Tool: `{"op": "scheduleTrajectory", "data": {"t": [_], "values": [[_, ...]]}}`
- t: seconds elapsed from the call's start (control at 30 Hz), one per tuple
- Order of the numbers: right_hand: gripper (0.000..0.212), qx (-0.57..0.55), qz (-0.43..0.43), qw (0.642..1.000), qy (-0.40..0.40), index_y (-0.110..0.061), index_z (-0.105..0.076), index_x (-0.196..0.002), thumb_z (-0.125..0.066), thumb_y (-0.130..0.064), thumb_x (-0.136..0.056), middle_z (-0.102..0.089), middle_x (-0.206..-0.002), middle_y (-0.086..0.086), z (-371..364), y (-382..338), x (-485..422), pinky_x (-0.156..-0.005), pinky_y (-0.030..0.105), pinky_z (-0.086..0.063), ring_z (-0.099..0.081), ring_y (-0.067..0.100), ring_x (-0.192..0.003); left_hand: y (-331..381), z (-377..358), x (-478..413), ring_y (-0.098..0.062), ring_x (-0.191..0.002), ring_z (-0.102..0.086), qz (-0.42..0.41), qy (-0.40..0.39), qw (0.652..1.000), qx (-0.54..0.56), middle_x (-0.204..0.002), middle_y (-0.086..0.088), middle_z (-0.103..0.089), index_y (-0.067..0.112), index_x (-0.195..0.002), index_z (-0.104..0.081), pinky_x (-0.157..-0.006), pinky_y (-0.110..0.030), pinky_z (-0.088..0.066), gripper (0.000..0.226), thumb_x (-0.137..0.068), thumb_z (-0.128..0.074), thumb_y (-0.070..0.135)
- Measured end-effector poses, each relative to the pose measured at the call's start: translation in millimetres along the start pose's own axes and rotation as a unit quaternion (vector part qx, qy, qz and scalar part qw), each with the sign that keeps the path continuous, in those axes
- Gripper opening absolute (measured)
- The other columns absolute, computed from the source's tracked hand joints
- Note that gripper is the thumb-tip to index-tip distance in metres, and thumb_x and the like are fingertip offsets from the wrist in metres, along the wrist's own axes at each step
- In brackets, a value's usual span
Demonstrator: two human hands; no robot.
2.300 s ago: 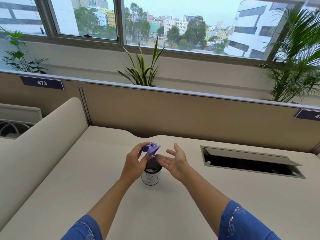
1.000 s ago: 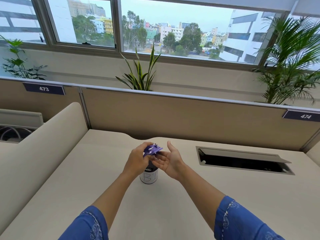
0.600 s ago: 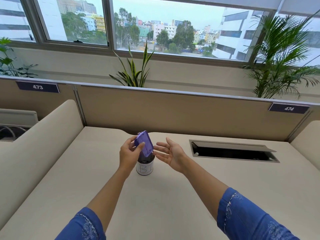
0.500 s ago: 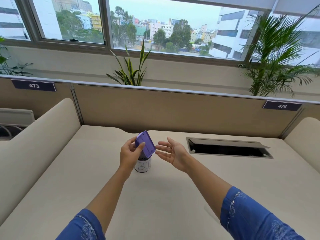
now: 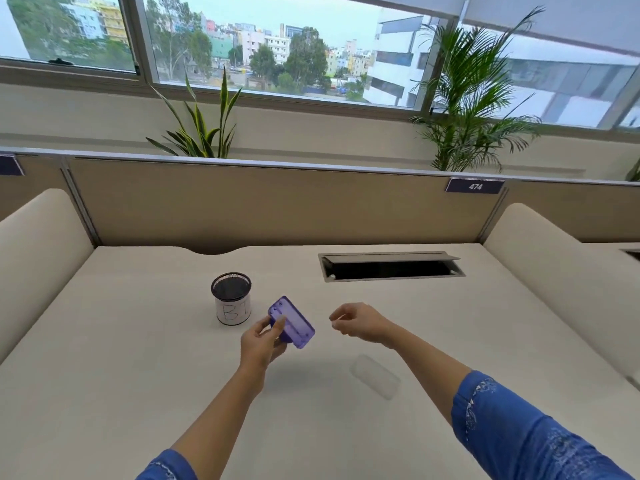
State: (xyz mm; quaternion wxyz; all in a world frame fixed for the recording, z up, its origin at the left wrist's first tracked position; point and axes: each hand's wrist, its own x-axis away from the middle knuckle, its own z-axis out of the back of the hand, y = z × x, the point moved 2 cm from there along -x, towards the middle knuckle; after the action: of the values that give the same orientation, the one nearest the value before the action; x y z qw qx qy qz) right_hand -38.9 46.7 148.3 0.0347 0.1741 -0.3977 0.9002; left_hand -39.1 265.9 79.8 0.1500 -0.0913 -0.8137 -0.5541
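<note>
My left hand (image 5: 261, 342) grips a flat purple plastic piece (image 5: 293, 323) by its left end and holds it above the desk, tilted down to the right. A black mesh cup (image 5: 231, 299) with a white label reading "B1" stands upright on the cream desk (image 5: 138, 358), a little behind and left of that hand. My right hand (image 5: 358, 323) hovers over the desk to the right of the purple piece, fingers loosely curled and holding nothing. The cup's inside looks dark; I cannot tell what is in it.
A rectangular cable hatch (image 5: 391, 266) with its lid raised is set in the desk at the back right. A tan partition (image 5: 277, 202) closes off the desk's far edge. Padded dividers (image 5: 38, 258) flank the desk on both sides. Potted plants stand behind the partition.
My left hand has carried the purple piece away from above the cup, down and to the right. My right hand has drawn back to the right and its fingers have curled.
</note>
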Motion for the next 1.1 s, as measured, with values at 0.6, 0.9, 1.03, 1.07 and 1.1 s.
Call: {"op": "scheduleTrajectory", "data": {"t": [0.6,0.9,1.03,1.07,1.1], "values": [[0.048,0.279,0.013,0.960,-0.007,-0.023,-0.053,-0.131,-0.068,-0.023,-0.085,-0.047,-0.131,0.005,-26.5,126.7,30.0,-0.092,0.033,-0.044,-0.051,0.027,-0.116,-37.0,-62.9,52.9,-0.022,-0.082,-0.074,0.058,-0.027,0.998,0.004,-0.097,-0.011,-0.077,0.006,-0.114,-0.068,-0.069,-0.028,-0.059,0.036,-0.087,-0.069,0.029],[0.036,0.175,0.039,0.982,0.054,-0.016,-0.060,-0.125,-0.055,-0.020,-0.089,-0.059,-0.125,0.006,-5.8,118.2,28.2,-0.096,0.029,-0.042,-0.052,0.024,-0.118,-25.4,-83.0,64.9,-0.024,-0.085,-0.075,0.038,-0.016,0.999,0.004,-0.098,-0.011,-0.078,0.010,-0.113,-0.068,-0.067,-0.027,-0.060,0.035,-0.085,-0.070,0.030],[0.024,-0.040,0.035,0.987,0.152,-0.009,-0.072,-0.107,-0.058,-0.009,-0.087,-0.070,-0.102,0.006,27.6,96.2,27.7,-0.080,0.032,-0.056,-0.064,0.018,-0.084,-19.7,-89.1,69.9,-0.025,-0.086,-0.075,0.023,-0.017,1.000,-0.006,-0.096,-0.011,-0.078,0.012,-0.112,-0.067,-0.070,-0.029,-0.060,0.035,-0.082,-0.073,0.030],[0.023,-0.096,0.034,0.982,0.162,-0.011,-0.072,-0.105,-0.059,-0.009,-0.087,-0.071,-0.099,0.005,36.0,88.5,29.4,-0.075,0.030,-0.057,-0.065,0.018,-0.080,-18.8,-90.8,71.3,-0.025,-0.085,-0.075,0.020,-0.017,1.000,-0.007,-0.095,-0.011,-0.078,0.013,-0.111,-0.067,-0.070,-0.029,-0.060,0.034,-0.082,-0.073,0.030],[0.021,-0.144,0.042,0.974,0.170,-0.013,-0.073,-0.103,-0.059,-0.009,-0.087,-0.071,-0.096,0.003,43.7,80.2,31.4,-0.071,0.026,-0.058,-0.066,0.017,-0.080,-18.1,-92.4,72.7,-0.025,-0.084,-0.075,0.017,-0.017,1.000,-0.007,-0.095,-0.011,-0.078,0.013,-0.111,-0.068,-0.070,-0.030,-0.060,0.034,-0.082,-0.073,0.030]]}}
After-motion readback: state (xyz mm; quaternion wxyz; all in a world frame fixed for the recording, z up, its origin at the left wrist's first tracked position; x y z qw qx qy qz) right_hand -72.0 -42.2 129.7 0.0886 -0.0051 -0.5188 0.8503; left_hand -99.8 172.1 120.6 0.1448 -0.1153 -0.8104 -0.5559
